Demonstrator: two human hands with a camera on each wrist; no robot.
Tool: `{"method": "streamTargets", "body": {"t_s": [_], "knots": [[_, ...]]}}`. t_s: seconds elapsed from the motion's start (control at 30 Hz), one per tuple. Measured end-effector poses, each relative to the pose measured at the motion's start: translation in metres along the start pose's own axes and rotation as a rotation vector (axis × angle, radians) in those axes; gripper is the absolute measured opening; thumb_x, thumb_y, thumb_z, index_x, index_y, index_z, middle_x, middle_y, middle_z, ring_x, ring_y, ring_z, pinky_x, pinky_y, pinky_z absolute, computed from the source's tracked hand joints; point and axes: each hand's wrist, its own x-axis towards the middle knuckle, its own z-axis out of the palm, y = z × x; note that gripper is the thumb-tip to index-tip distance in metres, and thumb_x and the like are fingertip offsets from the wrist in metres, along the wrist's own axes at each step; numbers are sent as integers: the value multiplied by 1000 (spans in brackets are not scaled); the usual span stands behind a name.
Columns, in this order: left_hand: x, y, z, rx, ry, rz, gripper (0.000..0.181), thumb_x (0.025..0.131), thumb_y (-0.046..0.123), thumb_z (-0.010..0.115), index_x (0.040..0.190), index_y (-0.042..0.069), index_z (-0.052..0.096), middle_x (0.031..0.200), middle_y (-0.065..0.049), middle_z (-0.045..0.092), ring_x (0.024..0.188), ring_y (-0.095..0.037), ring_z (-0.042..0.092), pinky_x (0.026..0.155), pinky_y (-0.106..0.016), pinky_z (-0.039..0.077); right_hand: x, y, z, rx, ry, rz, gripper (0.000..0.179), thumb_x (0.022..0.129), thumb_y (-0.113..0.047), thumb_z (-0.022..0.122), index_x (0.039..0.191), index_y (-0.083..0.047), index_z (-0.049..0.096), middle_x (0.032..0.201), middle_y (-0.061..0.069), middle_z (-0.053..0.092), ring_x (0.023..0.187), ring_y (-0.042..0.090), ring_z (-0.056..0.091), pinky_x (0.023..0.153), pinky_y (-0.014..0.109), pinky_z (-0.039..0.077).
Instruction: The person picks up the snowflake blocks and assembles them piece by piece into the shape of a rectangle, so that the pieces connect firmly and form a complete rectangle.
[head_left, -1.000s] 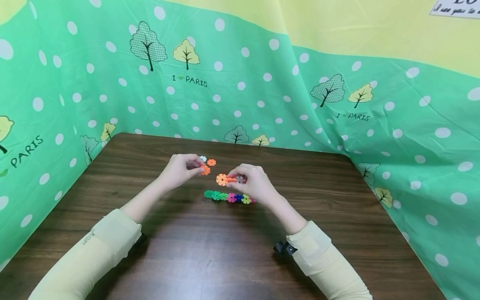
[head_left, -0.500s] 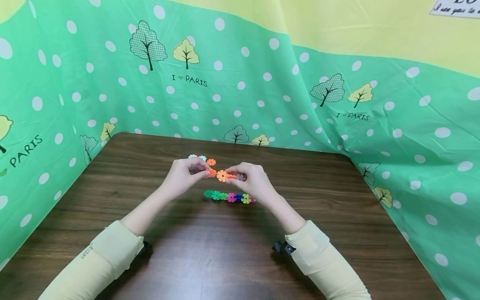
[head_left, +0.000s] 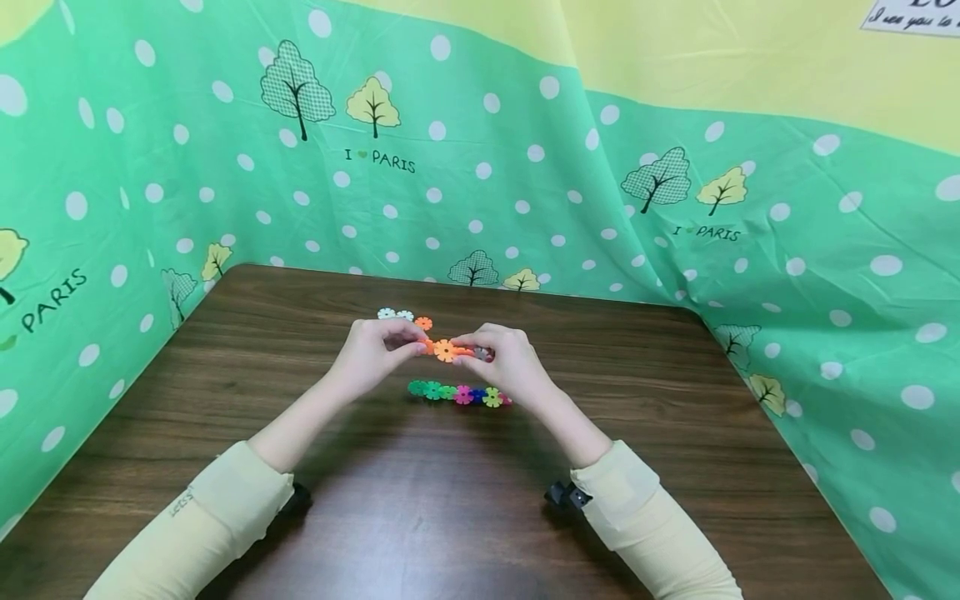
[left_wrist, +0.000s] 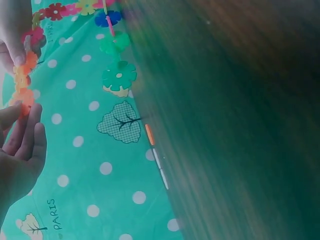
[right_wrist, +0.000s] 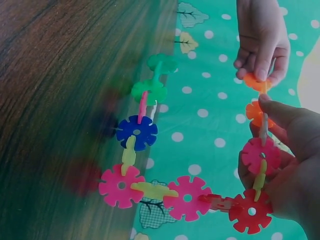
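My left hand point(head_left: 367, 354) pinches an orange plastic snowflake disc point(right_wrist: 251, 81) between thumb and fingers. My right hand point(head_left: 506, 367) grips the orange end of a chain of interlocked snowflake discs. An orange disc point(head_left: 444, 350) of that end faces the camera between both hands, right up against the left hand's piece. From the right hand the chain bends round through a red disc point(right_wrist: 251, 211), pink discs point(right_wrist: 187, 197) and a blue disc point(right_wrist: 136, 132) to green discs point(right_wrist: 149, 91) at its other end. The right hand's fingers hide part of the chain in the head view.
Two white snowflake discs point(head_left: 386, 314) and a loose orange disc point(head_left: 424, 323) lie on the brown wooden table point(head_left: 420, 517) just beyond the hands. A green polka-dot cloth point(head_left: 480, 208) hangs around the table's back and sides.
My left hand has moved right with its orange disc, up to the chain's orange end. The white discs behind it have come into view. My right hand has raised the chain end slightly.
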Motion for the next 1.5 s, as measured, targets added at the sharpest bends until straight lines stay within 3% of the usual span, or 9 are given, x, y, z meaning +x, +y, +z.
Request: {"method": "streamTargets", "body": {"t_s": [0.17,0.33,0.77,1.2,1.5], "knots": [[2,0,-1,46,15,33,9,79,11,76,87,9,72,82,-1,71,70,-8,66,66,-22,56,0,0,0,-9,0,-4,22,81,-23,76,101,-15,75,81,-3,66,58,11,45,50,20,38],[2,-2,-3,37,40,14,8,80,11,75,87,11,71,82,0,71,70,-7,66,64,-21,55,1,1,1,-22,3,8,20,82,-22,75,100,-15,75,80,-4,66,59,10,46,51,20,37],[-1,0,-1,-44,25,-43,11,79,8,75,88,8,69,82,-4,71,73,-11,69,69,-24,56,1,0,1,-22,-8,16,21,83,-24,74,101,-15,75,84,-2,68,60,13,48,51,21,37],[-1,0,7,36,59,-17,11,77,9,77,84,7,69,76,-2,71,70,-9,68,70,-27,57,-1,-1,2,-14,-3,-9,20,83,-20,73,101,-11,74,85,-1,67,59,15,47,50,21,36],[0,-2,10,-18,46,-61,10,77,8,76,84,7,69,75,-2,71,69,-10,68,71,-26,57,-1,-4,4,26,-8,-16,22,81,-19,74,101,-8,74,86,3,68,63,12,49,53,20,43]]}}
